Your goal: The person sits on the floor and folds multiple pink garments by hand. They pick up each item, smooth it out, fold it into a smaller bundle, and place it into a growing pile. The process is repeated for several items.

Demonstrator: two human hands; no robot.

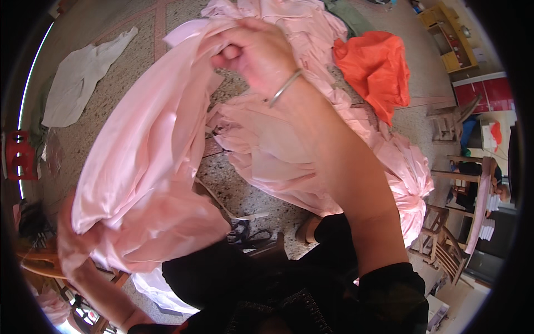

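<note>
A length of shiny pink fabric (146,125) stretches between my two hands and drapes over my lap. My right hand (256,52), with a metal bangle at the wrist, pinches its upper end out in front of me. At the lower left my left hand (77,242) grips the other end; folds of cloth hide part of its fingers. Beneath my right forearm, more pink fabric (271,146) lies gathered on the speckled floor (238,192). A further heap of pink cloth (308,25) spreads beyond my right hand.
An orange-red cloth or bag (375,71) lies right of the pink heap. A whitish fabric piece (79,83) is on the floor at left. Wooden chairs (446,250) and a long table (477,208) stand at right, with a person (471,183) beside it. A yellow cabinet (448,37) is farther back.
</note>
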